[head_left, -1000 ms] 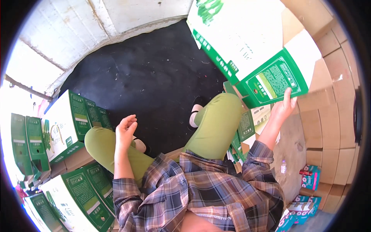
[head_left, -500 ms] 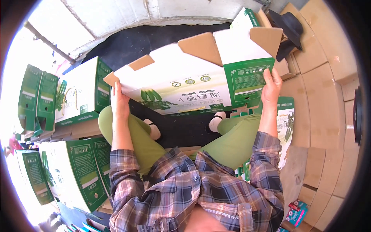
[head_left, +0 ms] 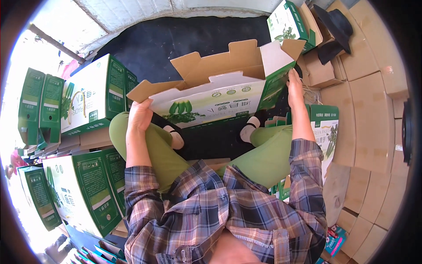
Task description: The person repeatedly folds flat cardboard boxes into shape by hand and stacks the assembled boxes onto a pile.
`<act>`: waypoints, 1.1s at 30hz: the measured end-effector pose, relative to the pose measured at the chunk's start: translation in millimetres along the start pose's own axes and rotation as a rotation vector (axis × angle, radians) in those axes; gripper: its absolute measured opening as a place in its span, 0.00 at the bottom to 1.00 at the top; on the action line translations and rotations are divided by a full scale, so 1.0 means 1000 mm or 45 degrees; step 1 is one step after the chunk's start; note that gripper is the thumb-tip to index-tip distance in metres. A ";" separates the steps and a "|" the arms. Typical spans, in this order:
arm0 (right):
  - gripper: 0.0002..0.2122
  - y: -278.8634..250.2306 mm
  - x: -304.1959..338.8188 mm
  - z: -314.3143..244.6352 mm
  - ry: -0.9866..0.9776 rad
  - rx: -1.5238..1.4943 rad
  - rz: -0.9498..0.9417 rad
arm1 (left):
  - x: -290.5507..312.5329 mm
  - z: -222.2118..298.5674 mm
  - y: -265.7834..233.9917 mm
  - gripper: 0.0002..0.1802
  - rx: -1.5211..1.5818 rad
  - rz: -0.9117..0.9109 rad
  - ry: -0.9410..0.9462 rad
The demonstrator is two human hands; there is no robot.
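Observation:
Between my hands hangs a green and white cardboard box, printed with green radishes. Its top flaps stand up and the brown inside shows, so it is opened out into a box shape. My left hand pinches the near left corner, thumb on top by the brown flap. At the right, my right hand grips the green side panel near its upper edge; its fingers are partly hidden behind the panel. The box is held in front of my knees, above the dark floor.
Printed boxes are stacked on my left, with more boxes nearer me. Another printed box stands at the far right beside a black hat. Brown cartons line the right side. Flat printed cardboard leans by my right knee.
The box has opened out from a flatter shape, so its inside now shows. It has tilted and come down a little. My left hand has shifted slightly right, my right hand slightly left.

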State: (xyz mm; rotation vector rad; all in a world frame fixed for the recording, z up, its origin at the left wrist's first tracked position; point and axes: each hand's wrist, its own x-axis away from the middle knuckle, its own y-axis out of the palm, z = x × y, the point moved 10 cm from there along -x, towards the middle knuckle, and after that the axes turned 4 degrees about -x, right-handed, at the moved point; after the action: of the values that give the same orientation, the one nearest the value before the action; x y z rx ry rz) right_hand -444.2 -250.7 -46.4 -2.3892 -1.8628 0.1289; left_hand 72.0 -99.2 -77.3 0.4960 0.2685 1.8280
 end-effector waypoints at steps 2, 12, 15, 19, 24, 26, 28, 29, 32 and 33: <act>0.26 0.003 0.002 0.022 0.176 -0.115 -0.102 | 0.002 -0.005 0.011 0.17 -0.069 0.017 -0.017; 0.36 0.032 0.027 0.030 0.360 -0.083 -0.393 | 0.002 -0.031 0.022 0.18 -0.867 0.138 0.032; 0.46 0.040 0.042 0.019 0.305 -0.058 -0.376 | 0.008 -0.028 0.028 0.17 -0.918 0.082 0.056; 0.52 0.057 0.058 -0.007 0.081 -0.047 -0.428 | 0.009 -0.028 0.030 0.18 -0.984 0.058 0.057; 0.42 0.041 0.033 0.013 -0.078 0.618 -0.212 | 0.013 -0.025 0.045 0.18 -1.050 -0.023 0.054; 0.31 0.035 0.030 0.015 -0.118 0.564 -0.077 | 0.015 -0.023 0.049 0.18 -1.059 -0.059 0.098; 0.27 0.033 0.028 0.020 -0.031 0.372 -0.111 | 0.019 -0.015 0.050 0.17 -1.030 -0.014 0.197; 0.23 0.031 0.028 0.025 0.064 0.185 -0.136 | 0.020 -0.007 0.051 0.16 -0.999 0.020 0.292; 0.19 0.034 0.042 0.010 0.141 0.060 -0.157 | 0.022 -0.001 0.017 0.18 -0.698 0.206 0.319; 0.18 0.033 0.047 0.008 0.213 0.022 -0.186 | 0.021 0.002 0.015 0.18 -0.697 0.214 0.321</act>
State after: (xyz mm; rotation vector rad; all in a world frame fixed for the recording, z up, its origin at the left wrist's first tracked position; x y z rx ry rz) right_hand -402.2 -213.1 -59.0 -2.1684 -1.9401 -0.0649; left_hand 54.5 -84.3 -65.3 -0.0980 -0.1126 2.0267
